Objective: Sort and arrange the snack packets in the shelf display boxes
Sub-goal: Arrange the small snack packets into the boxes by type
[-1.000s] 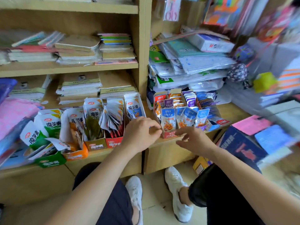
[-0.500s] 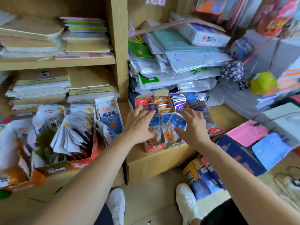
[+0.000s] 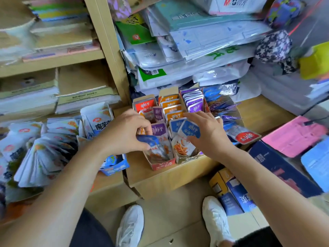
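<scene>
Small snack packets (image 3: 175,104), orange, purple and blue-topped, stand on end in narrow cardboard display boxes (image 3: 161,165) by the front edge of the shelf (image 3: 258,113), faces toward the front. The left hand (image 3: 124,132) has its grip closed on a blue packet (image 3: 148,141) whose top is tipped leftward. The right hand (image 3: 210,134) lies on upright ones, and I cannot tell whether its grip holds any.

Wooden shelving (image 3: 106,41) (paper stacks (image 3: 85,97)), tan floor (image 3: 178,211).

Bright even daylight, soft shadows, motion blur at left edge, perhaps slight wide-angle bending
</scene>
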Demonstrator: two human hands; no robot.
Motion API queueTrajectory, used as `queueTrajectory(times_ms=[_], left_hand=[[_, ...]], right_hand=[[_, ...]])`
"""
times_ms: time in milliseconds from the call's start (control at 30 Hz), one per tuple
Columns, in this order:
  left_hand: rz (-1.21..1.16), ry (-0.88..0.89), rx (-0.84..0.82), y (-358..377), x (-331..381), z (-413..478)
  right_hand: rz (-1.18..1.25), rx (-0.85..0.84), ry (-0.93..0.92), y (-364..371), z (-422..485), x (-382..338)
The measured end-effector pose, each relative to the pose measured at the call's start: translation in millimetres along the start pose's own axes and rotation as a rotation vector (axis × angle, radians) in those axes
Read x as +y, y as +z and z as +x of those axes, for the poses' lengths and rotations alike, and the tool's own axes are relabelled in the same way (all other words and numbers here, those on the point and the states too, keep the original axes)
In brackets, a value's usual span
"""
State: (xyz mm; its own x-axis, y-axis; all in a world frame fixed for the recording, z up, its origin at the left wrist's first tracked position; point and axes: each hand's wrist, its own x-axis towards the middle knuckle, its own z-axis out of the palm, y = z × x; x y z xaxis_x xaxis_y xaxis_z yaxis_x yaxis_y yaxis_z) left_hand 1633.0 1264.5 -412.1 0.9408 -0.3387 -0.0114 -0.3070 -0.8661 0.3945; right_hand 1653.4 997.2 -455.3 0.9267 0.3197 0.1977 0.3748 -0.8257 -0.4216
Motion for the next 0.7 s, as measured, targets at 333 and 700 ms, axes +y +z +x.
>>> queueTrajectory(times_ms=[333, 700], left_hand=[[0.207, -0.157, 0.317, 29.8, 16.0, 4.7], [-0.046, 0.251, 0.272, 80.8, 76.0, 42.1]], right_hand=[[0.316, 0.290, 0.067, -44.5, -24.8, 21.0], [0.131, 0.271, 0.269, -53.3, 3.6, 92.5]])
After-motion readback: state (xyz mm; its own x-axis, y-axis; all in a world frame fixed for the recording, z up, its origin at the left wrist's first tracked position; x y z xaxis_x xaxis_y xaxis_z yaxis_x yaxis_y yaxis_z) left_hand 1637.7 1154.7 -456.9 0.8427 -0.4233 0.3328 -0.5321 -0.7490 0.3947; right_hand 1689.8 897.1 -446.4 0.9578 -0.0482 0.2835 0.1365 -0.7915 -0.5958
